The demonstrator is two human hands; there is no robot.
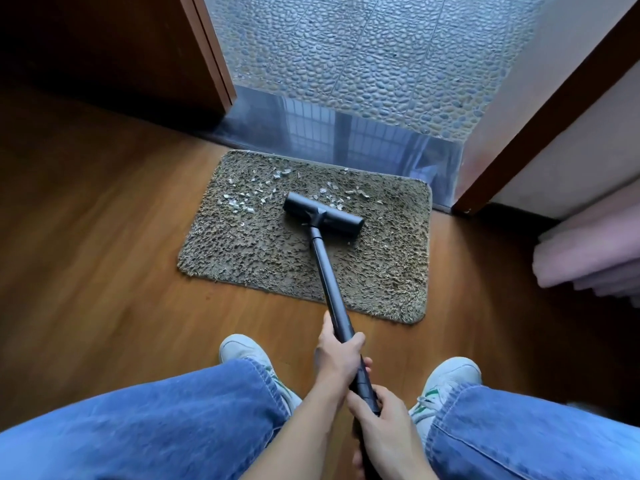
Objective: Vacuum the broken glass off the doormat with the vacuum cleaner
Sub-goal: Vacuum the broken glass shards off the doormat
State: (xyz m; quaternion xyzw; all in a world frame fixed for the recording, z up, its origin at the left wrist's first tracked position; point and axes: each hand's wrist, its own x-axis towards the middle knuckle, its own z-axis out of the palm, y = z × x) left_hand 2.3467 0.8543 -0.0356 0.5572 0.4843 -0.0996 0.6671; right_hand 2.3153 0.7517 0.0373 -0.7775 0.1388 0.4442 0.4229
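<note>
A shaggy grey-brown doormat [242,251] lies on the wooden floor before a doorway. Several pale shards of broken glass [239,204] are scattered over its far half, mostly left of and just beyond the vacuum head. The black vacuum head [323,219] rests flat on the middle of the mat, its long black tube [329,282] running back to me. My left hand [337,356] grips the tube higher up. My right hand [382,422] grips it lower, near my lap.
A glossy dark threshold [346,136] and a pebbled floor [363,57] lie beyond the mat. A dark wooden door [104,46] stands left, a door frame [540,126] right. Pink fabric [588,251] sits at right. My jeans and white shoes [246,348] fill the foreground.
</note>
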